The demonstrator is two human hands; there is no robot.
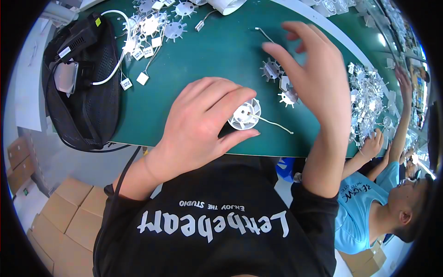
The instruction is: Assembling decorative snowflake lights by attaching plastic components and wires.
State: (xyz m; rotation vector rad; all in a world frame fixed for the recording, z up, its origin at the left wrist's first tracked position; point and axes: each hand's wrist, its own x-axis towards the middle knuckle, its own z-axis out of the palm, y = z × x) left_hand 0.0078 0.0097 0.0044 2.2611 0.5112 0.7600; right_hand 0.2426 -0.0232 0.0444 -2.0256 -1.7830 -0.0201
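My left hand (207,117) grips a small white round fan-like plastic part (244,115) near the table's front edge. Its thumb and fingers curl around the rim, and a short white wire (277,124) trails from the part to the right. Raised over the table at the right, my right hand (318,64) has its thumb and fingers apart, with nothing visible between them. Close to its thumb lie a grey toothed disc (271,70) and a white toothed disc (289,97). A thin wire with a white connector (264,34) lies beyond the thumb.
Several toothed discs with wires and white tags (150,27) are heaped at the far left of the green table (217,51). A black mesh case (101,87) with a cabled device sits at the left edge. A pile of clear parts (367,101) lies right, near a co-worker's hand (372,144).
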